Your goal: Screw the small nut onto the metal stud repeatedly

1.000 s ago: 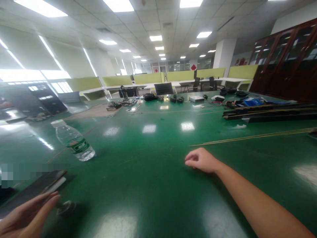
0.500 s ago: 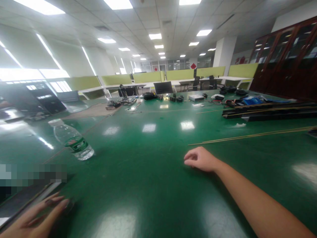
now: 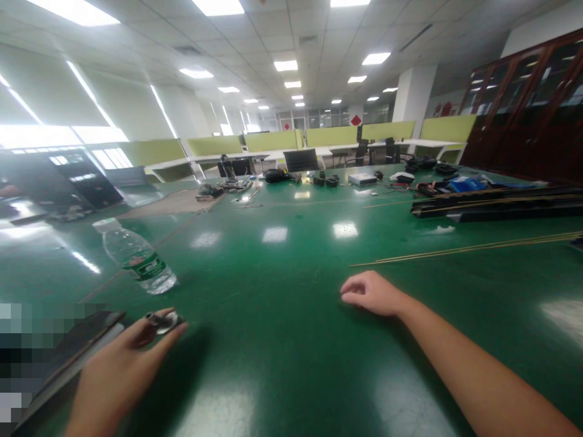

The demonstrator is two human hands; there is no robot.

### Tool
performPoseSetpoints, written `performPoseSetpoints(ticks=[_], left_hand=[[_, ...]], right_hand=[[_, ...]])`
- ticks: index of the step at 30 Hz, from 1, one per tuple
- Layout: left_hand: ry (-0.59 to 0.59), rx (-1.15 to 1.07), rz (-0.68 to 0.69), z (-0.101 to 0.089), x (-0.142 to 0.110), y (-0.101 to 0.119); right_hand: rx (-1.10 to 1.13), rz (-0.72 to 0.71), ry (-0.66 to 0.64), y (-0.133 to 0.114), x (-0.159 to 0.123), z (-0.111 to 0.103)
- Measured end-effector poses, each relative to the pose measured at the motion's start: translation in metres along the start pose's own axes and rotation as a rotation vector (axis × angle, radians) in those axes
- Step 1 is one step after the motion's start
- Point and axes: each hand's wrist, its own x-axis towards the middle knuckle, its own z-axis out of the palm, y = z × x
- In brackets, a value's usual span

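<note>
My left hand (image 3: 132, 352) is raised over the lower left of the green table (image 3: 273, 328). Its thumb and fingers pinch a small silver-and-dark object (image 3: 164, 321) with a short round stub at one end; its exact kind does not show. Just beyond that hand stands a clear plastic water bottle (image 3: 143, 262) with a green label and white cap, appearing tilted in the wide view. My right hand (image 3: 371, 293) rests on the table right of centre, fingers loosely curled, with nothing visible in them. Thin brass-coloured rods (image 3: 428, 253) lie just beyond it.
A dark flat case or panel (image 3: 73, 349), partly pixelated, lies at the left edge. Long black rails (image 3: 501, 205) lie at the right. Small electronics, cables and a white box (image 3: 362, 178) line the far edge. A chair (image 3: 300, 160) stands behind.
My left hand has moved up and to the right from the lower left corner, bringing the small silver-and-dark object into clearer view. My right hand stays in place.
</note>
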Motion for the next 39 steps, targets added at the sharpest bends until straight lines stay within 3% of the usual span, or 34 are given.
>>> performPoseSetpoints(ticks=[3,7,10,13,16,23,28,39], left_hand=[[-0.092,-0.183,0.089,0.014,0.018,0.061],[-0.273,-0.423,0.204,0.052,0.040,0.124],[-0.333,-0.492,0.247,0.089,0.046,0.158],[-0.369,-0.534,0.317,0.121,0.037,0.178],[-0.397,-0.570,0.412,0.136,0.022,0.183],[-0.359,-0.643,0.625,0.136,0.011,0.182],[-0.422,-0.655,0.653,0.142,0.009,0.186],[-0.557,-0.696,0.719,0.143,0.005,0.184]], right_hand=[[-0.032,0.056,0.002,0.001,0.007,0.004],[-0.045,0.163,-0.078,0.004,0.026,0.006],[-0.093,0.183,-0.111,0.003,0.040,0.006],[-0.188,0.160,-0.034,-0.001,0.045,0.010],[-0.263,0.102,0.062,-0.004,0.040,0.013],[-0.211,0.015,0.028,0.000,0.027,0.012],[-0.218,-0.043,0.063,-0.008,0.027,0.019],[-0.112,-0.015,0.110,-0.007,0.028,0.028]])
